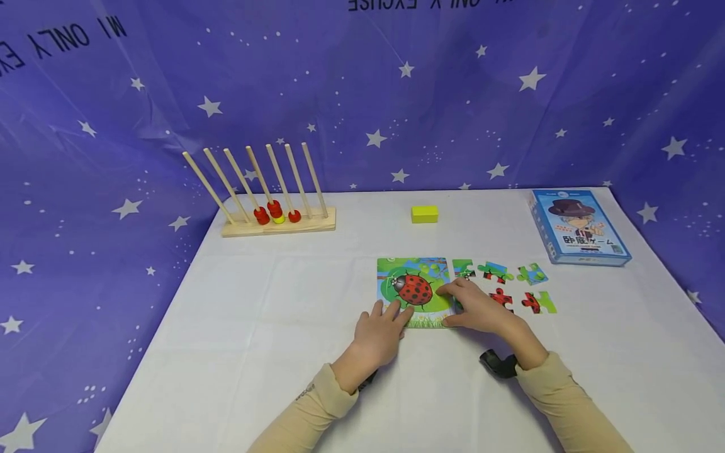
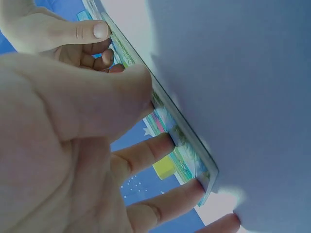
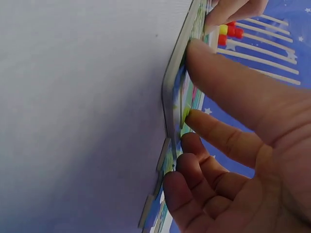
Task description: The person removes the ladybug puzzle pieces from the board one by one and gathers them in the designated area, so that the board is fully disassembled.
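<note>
Both hands, the left hand [image 1: 381, 332] and right hand [image 1: 474, 306], pressed flat-fingered on the ladybird puzzle [image 1: 413, 290], gripping nothing; uneven pressure could pop joined pieces apart.

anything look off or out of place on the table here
Nothing is damaged or spilled. The ladybug puzzle is unfinished: five loose pieces lie scattered to its right. Both hands, left and right, rest on the puzzle's near edge.

Left hand [image 2: 73, 145] fingertips [image 2: 165, 141] on thin colourful cardboard puzzle board [image 2: 167, 124] edge; white desk [image 2: 233, 73]; right hand [image 2: 58, 34] beyond; yellow block [image 2: 164, 167].
</note>
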The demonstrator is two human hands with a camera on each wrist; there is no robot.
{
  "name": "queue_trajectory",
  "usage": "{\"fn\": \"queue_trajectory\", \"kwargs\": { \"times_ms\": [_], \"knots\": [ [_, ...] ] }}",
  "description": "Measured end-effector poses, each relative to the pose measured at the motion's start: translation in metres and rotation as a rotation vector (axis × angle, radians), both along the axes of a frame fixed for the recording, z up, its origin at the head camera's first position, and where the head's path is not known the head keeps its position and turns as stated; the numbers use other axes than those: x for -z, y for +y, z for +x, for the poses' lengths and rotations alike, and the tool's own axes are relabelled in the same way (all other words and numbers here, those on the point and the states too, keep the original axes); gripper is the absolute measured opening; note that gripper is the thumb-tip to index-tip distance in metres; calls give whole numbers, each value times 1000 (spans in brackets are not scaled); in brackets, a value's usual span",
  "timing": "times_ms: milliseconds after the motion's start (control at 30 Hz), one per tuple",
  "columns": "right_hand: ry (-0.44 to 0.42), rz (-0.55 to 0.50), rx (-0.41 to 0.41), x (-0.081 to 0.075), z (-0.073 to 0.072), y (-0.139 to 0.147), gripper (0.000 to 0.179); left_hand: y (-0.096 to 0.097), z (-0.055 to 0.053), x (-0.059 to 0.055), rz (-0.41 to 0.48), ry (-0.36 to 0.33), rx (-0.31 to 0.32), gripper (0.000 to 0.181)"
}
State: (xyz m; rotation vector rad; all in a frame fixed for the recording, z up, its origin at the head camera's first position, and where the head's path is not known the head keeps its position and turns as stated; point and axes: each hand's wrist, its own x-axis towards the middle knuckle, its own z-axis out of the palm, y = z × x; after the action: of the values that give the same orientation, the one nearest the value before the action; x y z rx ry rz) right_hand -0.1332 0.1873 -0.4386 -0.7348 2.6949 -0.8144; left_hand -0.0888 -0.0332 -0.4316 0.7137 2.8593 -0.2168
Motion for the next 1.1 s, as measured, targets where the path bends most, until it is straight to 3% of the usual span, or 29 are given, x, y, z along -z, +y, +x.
{"fn": "queue_trajectory", "kwargs": {
  "times_ms": [467,767,1100],
  "knots": [
    [-24,-45,-19,3,-1,0,58,1,-1,1,-13,1,0,45],
    [-45,-141,32,4,1,4,59,2,-1,1,-24,-12,2,47],
    [-115,-272,115,-6,10,56,59,1,1,2,4,5,7,47]
  ]
}}
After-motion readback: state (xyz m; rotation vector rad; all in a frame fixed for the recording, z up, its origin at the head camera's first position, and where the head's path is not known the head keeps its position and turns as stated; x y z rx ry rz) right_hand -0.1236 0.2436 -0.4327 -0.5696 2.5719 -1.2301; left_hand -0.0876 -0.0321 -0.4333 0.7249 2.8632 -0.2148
